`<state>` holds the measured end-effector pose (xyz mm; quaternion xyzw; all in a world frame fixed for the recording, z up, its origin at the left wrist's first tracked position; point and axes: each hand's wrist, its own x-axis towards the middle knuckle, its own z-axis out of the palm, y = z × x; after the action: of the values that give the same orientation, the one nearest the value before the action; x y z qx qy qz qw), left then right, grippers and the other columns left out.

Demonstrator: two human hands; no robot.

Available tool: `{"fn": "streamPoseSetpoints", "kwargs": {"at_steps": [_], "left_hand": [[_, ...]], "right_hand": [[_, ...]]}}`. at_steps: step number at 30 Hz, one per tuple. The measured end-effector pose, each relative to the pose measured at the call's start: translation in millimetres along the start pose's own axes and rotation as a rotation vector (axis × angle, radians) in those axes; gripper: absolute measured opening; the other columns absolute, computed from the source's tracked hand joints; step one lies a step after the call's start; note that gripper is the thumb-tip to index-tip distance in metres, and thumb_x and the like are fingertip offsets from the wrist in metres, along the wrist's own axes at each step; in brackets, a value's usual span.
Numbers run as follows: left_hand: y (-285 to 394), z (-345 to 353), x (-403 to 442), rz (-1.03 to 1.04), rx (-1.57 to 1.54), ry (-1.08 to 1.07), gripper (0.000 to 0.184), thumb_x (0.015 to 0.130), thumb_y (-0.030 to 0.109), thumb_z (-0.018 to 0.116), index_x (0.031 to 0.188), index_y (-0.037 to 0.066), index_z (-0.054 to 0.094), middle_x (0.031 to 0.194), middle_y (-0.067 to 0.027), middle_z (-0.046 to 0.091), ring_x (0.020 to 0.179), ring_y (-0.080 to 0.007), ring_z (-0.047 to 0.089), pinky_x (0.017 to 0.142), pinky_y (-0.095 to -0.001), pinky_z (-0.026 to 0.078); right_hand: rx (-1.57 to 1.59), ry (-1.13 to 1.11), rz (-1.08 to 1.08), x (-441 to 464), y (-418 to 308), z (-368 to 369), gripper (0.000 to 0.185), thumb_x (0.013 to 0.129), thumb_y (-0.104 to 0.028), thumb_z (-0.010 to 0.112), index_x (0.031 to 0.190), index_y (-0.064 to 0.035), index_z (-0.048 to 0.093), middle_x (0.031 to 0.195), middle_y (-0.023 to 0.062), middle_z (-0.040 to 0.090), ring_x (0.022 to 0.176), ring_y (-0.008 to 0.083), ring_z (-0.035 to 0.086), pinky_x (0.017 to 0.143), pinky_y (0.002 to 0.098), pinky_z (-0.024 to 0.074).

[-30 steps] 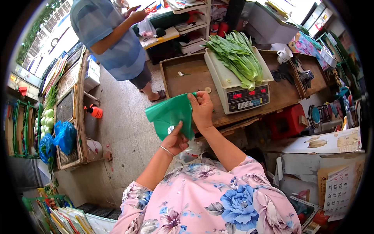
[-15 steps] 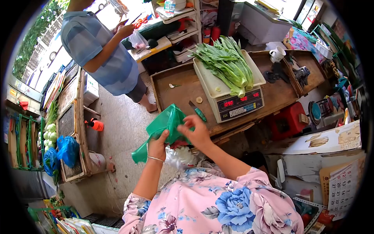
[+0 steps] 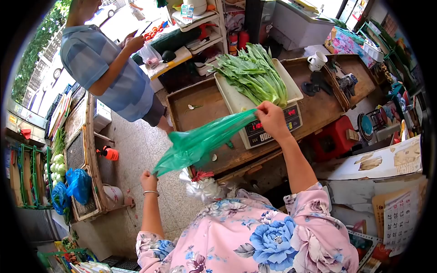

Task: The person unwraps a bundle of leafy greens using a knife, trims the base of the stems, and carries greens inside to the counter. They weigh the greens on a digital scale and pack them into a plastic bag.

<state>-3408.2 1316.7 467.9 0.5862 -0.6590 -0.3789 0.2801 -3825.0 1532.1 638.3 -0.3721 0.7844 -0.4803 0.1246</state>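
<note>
A green plastic bag [image 3: 200, 140] is stretched taut between my two hands. My left hand [image 3: 149, 181] is closed on its lower left end. At the opposite end, my right hand [image 3: 274, 120] pinches the other corner, in front of the scale's display. Beyond it, a bunch of leafy green vegetables [image 3: 257, 77] lies on the tray of a digital scale [image 3: 293, 119]. The bag covers part of the scale's front and part of the wooden table. White plastic bags [image 3: 205, 189] with a red tie hang by the table edge, just below the green bag.
The wooden table [image 3: 191, 119] also bears a white mug [image 3: 317, 60] and dark objects on the right. Across it stands a person in a blue shirt [image 3: 109, 68], holding a phone. An orange spray bottle [image 3: 109, 153] and blue bags [image 3: 79, 179] are at left.
My hands have moved apart, left hand down and leftward, right hand up and rightward, pulling the bunched green bag out long. The view has shifted slightly.
</note>
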Motion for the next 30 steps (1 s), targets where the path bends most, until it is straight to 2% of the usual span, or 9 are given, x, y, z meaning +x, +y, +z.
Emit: {"fn": "streamPoseSetpoints", "kwargs": {"at_steps": [2, 4, 7, 9, 12, 14, 16, 23, 30], "left_hand": [[10, 3, -6, -0.092, 0.099, 0.027, 0.024, 0.059, 0.008, 0.073, 0.066, 0.004, 0.05, 0.059, -0.0035, 0.047, 0.055, -0.0128, 0.043, 0.049, -0.0292, 0.036], [97, 21, -46, 0.644, 0.611, 0.378, 0.049, 0.053, 0.012, 0.075, 0.095, 0.008, 0.052, 0.089, -0.0101, 0.054, 0.081, -0.0205, 0.052, 0.072, -0.0348, 0.04], [154, 50, -77, 0.624, 0.584, 0.0, 0.075, 0.05, 0.014, 0.075, 0.117, 0.017, 0.042, 0.11, -0.0079, 0.049, 0.103, -0.025, 0.046, 0.089, -0.0412, 0.031], [159, 66, -77, 0.565, 0.419, -0.067, 0.061, 0.051, 0.014, 0.074, 0.108, 0.017, 0.051, 0.102, -0.0035, 0.052, 0.099, -0.0244, 0.047, 0.086, -0.0413, 0.032], [162, 72, -80, 0.458, 0.415, -0.096, 0.04, 0.054, 0.015, 0.072, 0.092, 0.013, 0.059, 0.095, -0.0042, 0.053, 0.095, -0.0224, 0.048, 0.083, -0.0393, 0.033], [165, 70, -81, 0.474, 0.286, -0.067, 0.022, 0.059, 0.014, 0.068, 0.079, 0.009, 0.061, 0.084, -0.0067, 0.052, 0.084, -0.0256, 0.051, 0.075, -0.0378, 0.039], [166, 68, -83, 0.198, 0.103, -0.223, 0.017, 0.063, 0.011, 0.065, 0.078, 0.007, 0.06, 0.08, -0.0081, 0.054, 0.076, -0.0249, 0.054, 0.068, -0.0332, 0.043], [186, 61, -95, -0.121, -0.371, -0.525, 0.037, 0.063, 0.006, 0.062, 0.099, 0.009, 0.056, 0.086, -0.0096, 0.057, 0.077, -0.0162, 0.055, 0.067, -0.0259, 0.044], [215, 68, -111, 0.496, 0.328, -0.902, 0.034, 0.064, 0.016, 0.066, 0.097, 0.007, 0.059, 0.091, -0.0151, 0.057, 0.073, -0.0308, 0.055, 0.067, -0.0356, 0.045]], "right_hand": [[-0.077, -0.092, -0.057, 3, -1, 6, 0.016, 0.076, -0.015, 0.06, 0.083, -0.0016, 0.059, 0.066, 0.0138, 0.059, 0.06, 0.0219, 0.057, 0.057, 0.033, 0.0452], [-0.159, -0.624, -0.031, 11, -14, 4, 0.019, 0.075, -0.009, 0.059, 0.09, 0.0016, 0.058, 0.069, 0.0084, 0.06, 0.063, 0.0124, 0.055, 0.058, 0.0242, 0.0434], [0.106, -0.989, 0.0, 44, -38, -28, 0.028, 0.076, -0.013, 0.058, 0.101, -0.0003, 0.055, 0.076, 0.007, 0.061, 0.066, 0.013, 0.055, 0.061, 0.0241, 0.0448], [0.255, -0.606, 0.235, 99, -26, -48, 0.041, 0.075, -0.035, 0.062, 0.103, -0.0051, 0.057, 0.083, 0.0051, 0.062, 0.074, 0.0104, 0.057, 0.061, 0.0245, 0.0453], [-0.303, 0.09, 0.353, 195, 56, -69, 0.081, 0.064, -0.066, 0.058, 0.114, -0.0021, 0.048, 0.101, 0.0121, 0.057, 0.09, 0.0189, 0.055, 0.072, 0.0329, 0.0439], [-0.235, -0.04, 0.554, 208, 61, -70, 0.106, 0.055, -0.074, 0.057, 0.129, -0.0027, 0.03, 0.123, 0.0185, 0.041, 0.105, 0.0249, 0.047, 0.081, 0.0392, 0.0404], [-0.186, -0.199, 0.585, 237, 101, -55, 0.119, 0.051, -0.077, 0.056, 0.135, -0.0034, 0.017, 0.133, 0.0208, 0.03, 0.117, 0.0276, 0.038, 0.093, 0.0417, 0.0341], [-0.611, -0.546, 0.439, 211, 19, 14, 0.14, 0.041, -0.075, 0.065, 0.134, 0.0024, -0.006, 0.138, 0.0229, 0.018, 0.127, 0.0304, 0.025, 0.104, 0.0369, 0.022], [-0.896, -0.603, 0.428, 211, 32, 43, 0.141, 0.037, -0.067, 0.073, 0.136, -0.013, -0.012, 0.137, 0.0226, 0.02, 0.125, 0.0367, 0.026, 0.097, 0.0543, 0.0263]]}}
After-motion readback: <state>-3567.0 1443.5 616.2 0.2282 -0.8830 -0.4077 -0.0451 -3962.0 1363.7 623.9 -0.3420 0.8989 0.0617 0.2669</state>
